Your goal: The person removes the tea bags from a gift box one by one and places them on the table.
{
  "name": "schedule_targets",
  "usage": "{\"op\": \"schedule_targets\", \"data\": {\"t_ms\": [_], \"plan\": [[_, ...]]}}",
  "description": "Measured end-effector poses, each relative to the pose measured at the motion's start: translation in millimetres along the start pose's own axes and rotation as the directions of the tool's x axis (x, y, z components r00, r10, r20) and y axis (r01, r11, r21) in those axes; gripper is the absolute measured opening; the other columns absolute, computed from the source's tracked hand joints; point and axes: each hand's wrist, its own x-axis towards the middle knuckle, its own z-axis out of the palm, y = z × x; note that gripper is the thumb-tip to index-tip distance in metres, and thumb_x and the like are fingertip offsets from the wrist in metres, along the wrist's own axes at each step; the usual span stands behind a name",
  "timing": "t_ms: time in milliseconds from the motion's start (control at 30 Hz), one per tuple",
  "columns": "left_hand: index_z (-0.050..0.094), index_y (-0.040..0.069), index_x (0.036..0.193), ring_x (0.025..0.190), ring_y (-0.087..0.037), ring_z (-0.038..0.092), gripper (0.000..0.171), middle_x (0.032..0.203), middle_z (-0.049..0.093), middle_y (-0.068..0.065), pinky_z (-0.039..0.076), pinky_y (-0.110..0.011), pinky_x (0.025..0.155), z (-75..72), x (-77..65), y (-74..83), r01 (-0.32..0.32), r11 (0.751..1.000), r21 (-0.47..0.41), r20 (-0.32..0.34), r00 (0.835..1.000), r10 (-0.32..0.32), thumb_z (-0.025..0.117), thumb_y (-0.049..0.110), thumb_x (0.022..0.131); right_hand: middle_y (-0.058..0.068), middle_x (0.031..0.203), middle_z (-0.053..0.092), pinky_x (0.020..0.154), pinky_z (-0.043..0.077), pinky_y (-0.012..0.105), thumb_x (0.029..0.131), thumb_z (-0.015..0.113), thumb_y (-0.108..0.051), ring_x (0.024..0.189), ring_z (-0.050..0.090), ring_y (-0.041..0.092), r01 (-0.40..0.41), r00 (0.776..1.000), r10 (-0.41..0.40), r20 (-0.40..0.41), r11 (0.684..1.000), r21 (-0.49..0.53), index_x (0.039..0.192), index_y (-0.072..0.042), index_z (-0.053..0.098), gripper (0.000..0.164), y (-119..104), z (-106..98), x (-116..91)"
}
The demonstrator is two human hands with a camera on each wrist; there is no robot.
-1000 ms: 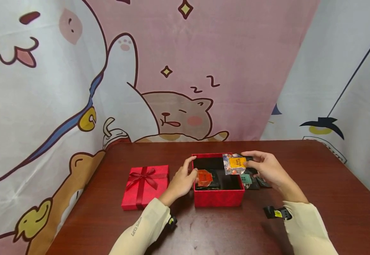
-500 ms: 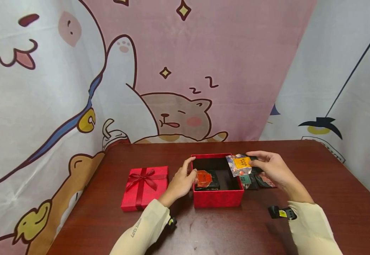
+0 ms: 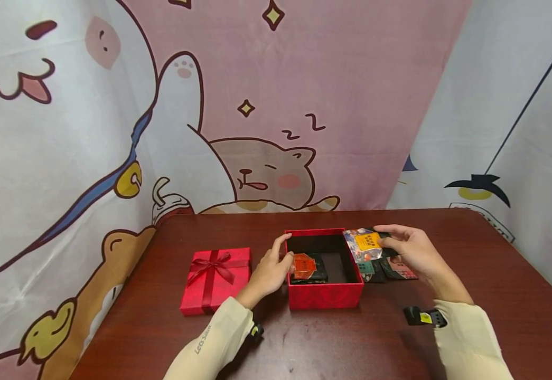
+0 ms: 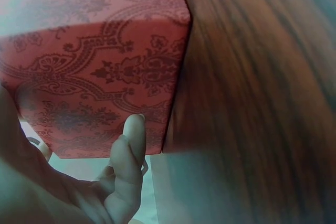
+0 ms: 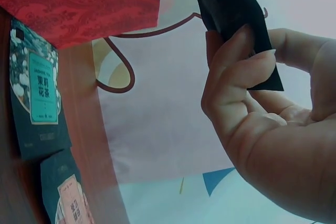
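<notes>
In the head view my right hand (image 3: 413, 253) pinches a tea sachet (image 3: 363, 245) with a yellow label, at the right rim of a red gift box (image 3: 325, 296). The right wrist view shows the sachet's dark back (image 5: 231, 3) between thumb and fingers. My left hand (image 3: 270, 269) holds the box by its left side, index fingertip at the rim near the back corner. In the left wrist view its fingers (image 4: 135, 135) lie against the patterned wall. Inside the box, at the left, lies an orange-labelled tea sachet (image 3: 305, 266) on dark packaging.
A green-labelled jasmine tea sachet (image 5: 43, 87) and a pink-labelled one (image 5: 68, 198) lie on the table right of the box. The red lid (image 3: 216, 279) with a ribbon bow rests to its left. A cartoon-printed curtain (image 3: 352, 105) hangs behind the brown table (image 3: 295, 348).
My right hand has moved right with the yellow-labelled sachet, from over the box to its right rim. More of the pink-labelled sachet shows. My left hand stays on the box.
</notes>
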Motion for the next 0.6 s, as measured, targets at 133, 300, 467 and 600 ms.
{"op": "schedule_targets", "data": {"t_ms": [133,300,467,600], "plan": [[0.035,0.030,0.150,0.064,-0.011,0.058,0.049,0.081,0.069,-0.010,0.043,-0.036,0.067,-0.3,0.6,-0.2,-0.009,1.000,-0.007,0.001,1.000,0.009,0.044,0.033,0.103,0.005,0.106,0.062,0.057,0.052,0.027,0.099,0.060,-0.018,0.074,0.060,0.012,-0.002,1.000,0.002,-0.003,1.000,0.006,0.140,0.006,0.048,0.050,3.3,-4.4,-0.2],[0.034,0.030,0.151,0.061,-0.012,0.056,0.049,0.081,0.070,-0.011,0.043,-0.035,0.065,0.1,0.5,-0.5,-0.014,1.000,-0.006,0.007,1.000,0.014,0.044,0.033,0.103,0.016,0.117,0.057,0.062,0.055,0.030,0.100,0.058,-0.020,0.079,0.063,0.016,-0.041,0.999,0.041,-0.001,0.999,-0.006,0.142,0.004,0.046,0.050,8.6,-7.6,-0.8],[0.035,0.032,0.150,0.065,-0.011,0.057,0.049,0.081,0.070,-0.009,0.043,-0.035,0.066,-0.3,0.1,-0.2,-0.004,1.000,-0.001,0.000,1.000,0.004,0.044,0.034,0.102,0.024,0.123,0.054,0.063,0.057,0.031,0.100,0.057,-0.018,0.077,0.064,0.018,-0.059,0.998,0.059,-0.009,0.998,-0.005,0.143,0.004,0.046,0.050,11.8,-9.3,-1.3],[0.035,0.033,0.150,0.062,-0.011,0.057,0.049,0.081,0.070,-0.008,0.043,-0.035,0.065,0.0,0.4,-1.0,-0.002,1.000,0.002,0.001,1.000,0.002,0.044,0.035,0.102,0.024,0.120,0.056,0.065,0.057,0.033,0.099,0.057,-0.017,0.073,0.065,0.017,-0.062,0.998,0.062,-0.011,0.998,-0.004,0.143,0.005,0.046,0.050,12.7,-9.8,-2.0]]}}
